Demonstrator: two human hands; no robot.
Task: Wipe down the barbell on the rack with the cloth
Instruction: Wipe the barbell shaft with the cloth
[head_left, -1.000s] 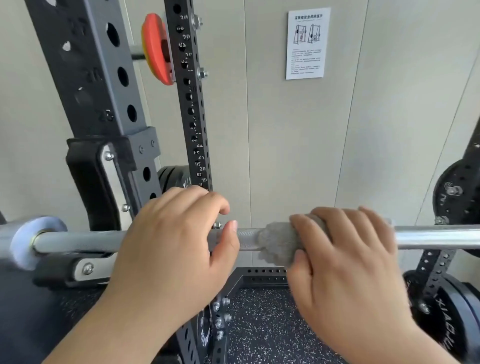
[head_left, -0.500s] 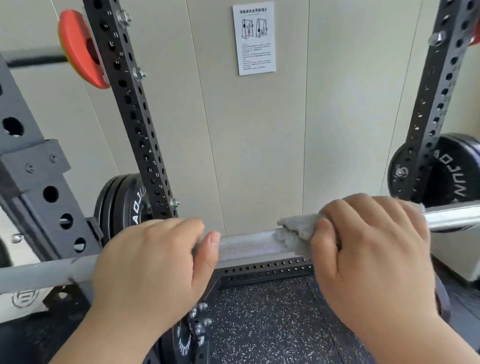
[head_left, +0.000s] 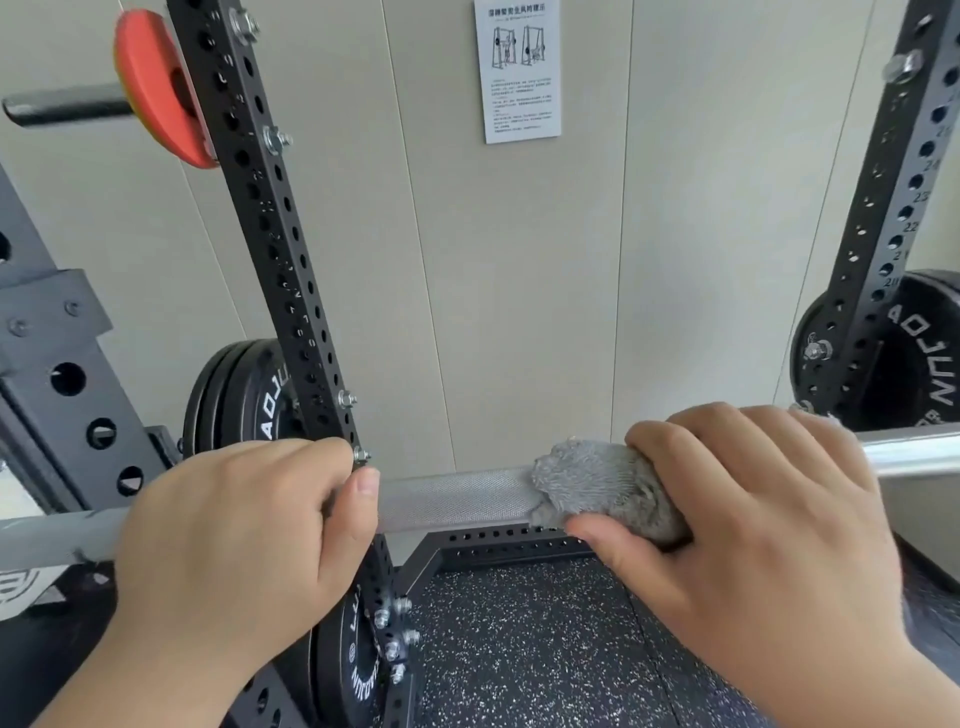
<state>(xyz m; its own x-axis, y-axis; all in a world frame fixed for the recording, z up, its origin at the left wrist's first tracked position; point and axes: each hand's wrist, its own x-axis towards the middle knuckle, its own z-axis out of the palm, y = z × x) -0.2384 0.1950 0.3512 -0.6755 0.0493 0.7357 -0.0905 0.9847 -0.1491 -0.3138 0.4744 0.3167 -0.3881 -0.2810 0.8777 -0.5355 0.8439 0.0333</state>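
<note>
A steel barbell (head_left: 452, 499) runs across the view from lower left to right, with a knurled stretch showing between my hands. My left hand (head_left: 244, 535) is wrapped around the bar at the left. My right hand (head_left: 753, 509) presses a grey cloth (head_left: 592, 483) around the bar at the right; the cloth sticks out from under my fingers and thumb. Past my right hand the bar (head_left: 914, 452) is smooth and shiny.
A black perforated upright (head_left: 275, 249) leans behind the bar at the left, another upright (head_left: 893, 208) at the right. Black weight plates (head_left: 244, 395) hang on the rack, more plates (head_left: 924, 353) at the right. An orange plate (head_left: 156, 88) sits high left. Speckled rubber floor (head_left: 545, 649) lies below.
The view has swung right, so the left upright and bar sleeve left the frame. My right hand has slid the cloth rightward along the bar, baring more knurling between my hands.
</note>
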